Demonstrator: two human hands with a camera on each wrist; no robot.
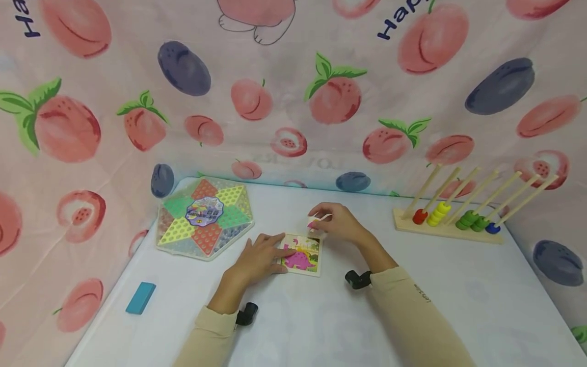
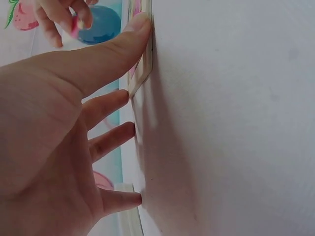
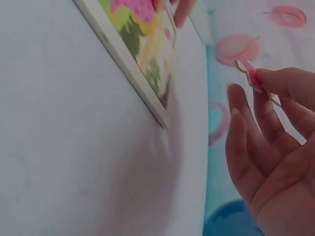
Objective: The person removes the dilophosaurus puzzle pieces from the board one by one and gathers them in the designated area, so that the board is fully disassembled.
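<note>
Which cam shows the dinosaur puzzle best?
Head: the dinosaur puzzle shows there from above, picture mostly visible, the left hand covering part of its left side. Left wrist gets only a thin edge-on strip; right wrist is closer but crops it.

Pale-framed pink dinosaur puzzle (image 1: 301, 261), flat on the bench (image 1: 302, 321)
One loose, pink-marked piece (image 3: 252, 75) is raised near its far edge.

I get a bright, even head view, but dimmer, softer wrist views with blurred shadows across the white tabletop (image 1: 316, 321).
</note>
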